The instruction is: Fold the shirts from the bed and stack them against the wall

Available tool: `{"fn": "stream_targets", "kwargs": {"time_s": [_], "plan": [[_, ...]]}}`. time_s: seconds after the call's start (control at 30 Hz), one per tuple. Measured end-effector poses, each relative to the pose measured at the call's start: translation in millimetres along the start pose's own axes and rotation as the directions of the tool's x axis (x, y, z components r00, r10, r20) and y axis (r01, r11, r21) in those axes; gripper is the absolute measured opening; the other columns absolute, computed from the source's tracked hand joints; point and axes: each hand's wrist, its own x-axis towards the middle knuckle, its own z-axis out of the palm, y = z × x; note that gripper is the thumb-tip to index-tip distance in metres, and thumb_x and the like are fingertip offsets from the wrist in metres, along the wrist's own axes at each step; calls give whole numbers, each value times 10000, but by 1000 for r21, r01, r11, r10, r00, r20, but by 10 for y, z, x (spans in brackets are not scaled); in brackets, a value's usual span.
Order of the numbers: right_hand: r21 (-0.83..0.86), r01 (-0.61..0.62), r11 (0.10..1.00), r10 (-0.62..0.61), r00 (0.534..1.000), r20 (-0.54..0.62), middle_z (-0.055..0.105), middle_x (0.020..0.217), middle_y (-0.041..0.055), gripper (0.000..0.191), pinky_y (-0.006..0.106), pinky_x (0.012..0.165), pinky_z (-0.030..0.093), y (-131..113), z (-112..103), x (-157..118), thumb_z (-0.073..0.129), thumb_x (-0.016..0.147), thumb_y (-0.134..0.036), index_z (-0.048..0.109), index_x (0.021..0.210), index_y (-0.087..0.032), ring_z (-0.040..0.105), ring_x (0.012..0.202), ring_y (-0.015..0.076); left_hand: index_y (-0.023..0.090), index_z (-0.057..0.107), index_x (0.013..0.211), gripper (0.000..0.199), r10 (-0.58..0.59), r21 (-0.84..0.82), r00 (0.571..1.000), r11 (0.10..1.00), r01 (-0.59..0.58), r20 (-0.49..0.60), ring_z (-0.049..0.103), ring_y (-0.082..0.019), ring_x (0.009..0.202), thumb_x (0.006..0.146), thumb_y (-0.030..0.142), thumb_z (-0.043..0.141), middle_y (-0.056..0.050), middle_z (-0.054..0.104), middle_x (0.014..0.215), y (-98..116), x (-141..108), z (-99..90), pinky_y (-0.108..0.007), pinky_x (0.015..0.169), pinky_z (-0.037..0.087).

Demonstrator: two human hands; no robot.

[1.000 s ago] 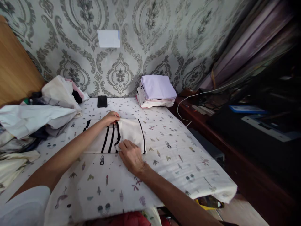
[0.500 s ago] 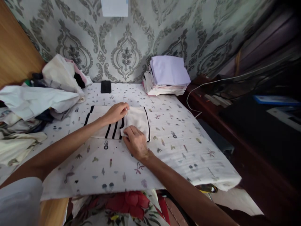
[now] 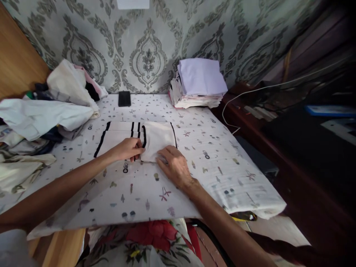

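Left hand touches black-trimmed cloth

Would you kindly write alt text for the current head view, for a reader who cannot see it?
A person's left hand and right hand touch a folded white cloth with black stripes on a patterned tablecloth. Beyond lie a dark flat object and, at right, a stack of folded cloth; at left, a heap of clothes.

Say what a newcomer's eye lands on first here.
Probably the black-striped white cloth at centre, with the left hand and right hand at its near side. Next, the lilac cloth topping the stack at back right, then the clothes heap along the left.
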Motion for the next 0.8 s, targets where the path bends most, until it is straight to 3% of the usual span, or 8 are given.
{"fn": "stream_targets", "kwargs": {"time_s": [0.2,0.33,0.43,0.53,0.57,0.63,0.7,0.8], "plan": [[-32,-7,999,8,999,32,622,940,74,102,337,831,492,20,46,-22,596,903,-201,686,951,-196,586,921,220,215,470,807,173,155,-176,988,973,-148,25,628,-139,531,804,275,633,-9,663,641,-24,-4,-41,-220,449,418],[-5,22,1000,-22,999,36,624,878,59,93,323,805,492,5,3,-21,583,900,-171,661,859,-201,589,870,208,214,503,772,104,191,112,980,977,-183,-61,566,-142,546,752,222,604,19,584,615,-84,-74,-101,-234,474,378],[63,-26,998,30,998,-61,635,950,76,106,335,814,510,79,-31,-9,562,911,-209,664,941,-206,607,910,218,217,567,914,110,271,331,954,919,-216,-130,567,-164,587,838,296,553,4,599,682,-49,-95,-111,-259,503,375],[112,-195,974,214,959,-187,624,1120,121,257,401,869,523,232,-32,15,551,914,-301,639,1129,-190,605,1033,262,220,516,1271,368,438,471,858,837,-280,-268,667,-244,936,975,400,393,-108,685,1069,74,-9,-21,-324,699,499],[129,-261,957,282,940,-193,621,1143,126,308,424,877,525,284,-24,22,553,907,-324,622,1175,-187,604,1049,273,221,459,1374,437,501,513,812,802,-307,-298,621,-274,1149,997,414,351,-146,633,1274,113,56,31,-362,848,510],[158,-362,919,384,911,-148,630,1127,117,377,448,877,529,359,-4,24,568,883,-342,596,1227,-190,613,1034,279,218,342,1509,548,589,589,759,729,-349,-279,356,-300,1466,1014,452,317,-152,395,1578,160,234,142,-428,1129,366],[166,-414,895,431,899,-83,641,1108,111,427,456,880,531,382,5,13,595,849,-331,584,1253,-191,621,1017,279,194,265,1566,665,566,635,804,692,-342,-184,151,-322,1551,1002,540,325,-143,226,1670,152,434,223,-477,1232,189],[176,-454,874,465,885,-22,651,1126,126,526,455,875,537,353,-24,-8,638,799,-299,564,1303,-169,632,1022,284,146,217,1591,843,416,652,908,704,-283,-55,40,-353,1560,952,684,329,-177,120,1685,88,645,243,-529,1240,94]]}}
